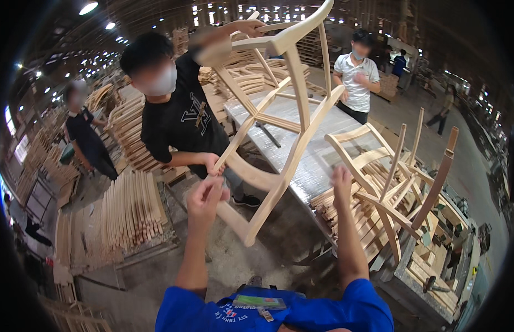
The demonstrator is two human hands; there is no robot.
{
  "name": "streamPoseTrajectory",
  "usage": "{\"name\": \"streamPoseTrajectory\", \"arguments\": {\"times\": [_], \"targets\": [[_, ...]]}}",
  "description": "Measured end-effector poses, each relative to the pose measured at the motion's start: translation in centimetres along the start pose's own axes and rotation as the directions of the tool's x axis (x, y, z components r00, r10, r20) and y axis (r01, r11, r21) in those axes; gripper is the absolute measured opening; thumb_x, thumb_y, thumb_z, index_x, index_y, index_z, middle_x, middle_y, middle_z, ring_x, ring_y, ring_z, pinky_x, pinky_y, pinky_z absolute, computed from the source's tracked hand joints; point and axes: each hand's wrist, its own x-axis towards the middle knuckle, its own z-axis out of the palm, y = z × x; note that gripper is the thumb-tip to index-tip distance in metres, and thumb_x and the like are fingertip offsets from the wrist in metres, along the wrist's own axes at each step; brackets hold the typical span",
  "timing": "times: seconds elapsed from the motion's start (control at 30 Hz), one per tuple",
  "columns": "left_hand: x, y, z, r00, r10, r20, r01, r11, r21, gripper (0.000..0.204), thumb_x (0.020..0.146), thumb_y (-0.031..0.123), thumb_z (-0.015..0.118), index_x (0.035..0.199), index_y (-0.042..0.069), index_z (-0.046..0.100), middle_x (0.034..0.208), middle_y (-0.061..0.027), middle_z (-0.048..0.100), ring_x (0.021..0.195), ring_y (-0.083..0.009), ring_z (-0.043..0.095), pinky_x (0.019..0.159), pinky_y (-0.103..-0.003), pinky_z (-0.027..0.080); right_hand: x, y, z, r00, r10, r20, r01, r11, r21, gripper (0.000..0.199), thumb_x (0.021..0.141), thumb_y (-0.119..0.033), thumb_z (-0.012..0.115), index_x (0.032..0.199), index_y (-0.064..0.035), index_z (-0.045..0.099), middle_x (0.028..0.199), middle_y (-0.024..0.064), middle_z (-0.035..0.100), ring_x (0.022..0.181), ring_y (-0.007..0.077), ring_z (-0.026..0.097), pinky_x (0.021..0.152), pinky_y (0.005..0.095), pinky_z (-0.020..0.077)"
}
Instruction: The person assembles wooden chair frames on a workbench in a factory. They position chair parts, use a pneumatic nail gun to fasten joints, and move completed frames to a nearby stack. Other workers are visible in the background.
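A bare wooden chair frame [279,119], stiff, likely light, best gripped by its rails, hung tilted above the workbench [318,160], left hand [206,195] closed beside its leg, right hand [341,185] open, a co-worker's hand [213,164] clamped on it.

— What's that chair frame [279,116] by your left hand [206,195] made of?
— Bare pale wood, sanded smooth and matt, unvarnished.
— And past your right hand [341,182]?
— The tabletop [318,160] is wrapped in glossy, crinkled plastic film.
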Motion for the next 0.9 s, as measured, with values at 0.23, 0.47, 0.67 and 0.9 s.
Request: {"name": "streamPoseTrajectory", "arguments": {"times": [0.23,0.47,0.67,0.9], "targets": [[-14.1,-7.1,0.5,0.356,-0.250,0.900,0.932,0.164,-0.323,0.102,0.092,0.069,0.062,0.156,-0.003,0.030,0.150,-0.0271,0.050,0.144,-0.0415,0.045,0.121,-0.053,0.034,11.3,-18.3,4.6,0.568,-0.818,0.086,0.688,0.415,-0.596,0.087,0.090,-0.049,0.079,0.148,0.0060,0.044,0.149,0.0240,0.047,0.138,0.0344,0.045,0.114,0.0481,0.0354],[-13.7,-13.9,6.6,0.794,-0.416,0.443,0.217,-0.486,-0.847,0.090,0.082,0.074,0.070,0.137,0.004,0.052,0.138,-0.0213,0.057,0.135,-0.0428,0.050,0.116,-0.059,0.039,9.2,-26.5,6.2,0.776,-0.430,0.463,0.584,0.767,-0.267,0.049,0.096,-0.040,0.077,0.121,0.0008,0.068,0.083,-0.0010,0.065,0.079,0.0067,0.061,0.070,0.0260,0.0497],[-11.1,-15.5,7.4,0.743,-0.660,0.116,-0.070,-0.248,-0.966,0.039,0.086,0.030,0.065,0.111,0.001,0.057,0.101,-0.0117,0.067,0.105,-0.0324,0.066,0.105,-0.056,0.052,2.1,-27.2,4.6,0.687,-0.632,0.359,0.725,0.631,-0.276,0.041,0.096,-0.040,0.076,0.097,-0.0001,0.068,0.072,-0.0027,0.059,0.068,0.0054,0.052,0.060,0.0275,0.0438],[-15.6,-9.3,9.7,0.807,-0.569,0.156,-0.038,-0.314,-0.949,0.028,0.085,0.024,0.066,0.102,0.003,0.057,0.099,-0.0108,0.065,0.099,-0.0282,0.068,0.099,-0.054,0.056,-5.6,-37.2,-2.5,0.644,-0.725,0.245,0.756,0.555,-0.346,0.040,0.095,-0.042,0.078,0.094,-0.0033,0.069,0.070,-0.0043,0.055,0.067,0.0059,0.050,0.058,0.0278,0.0419]]}}
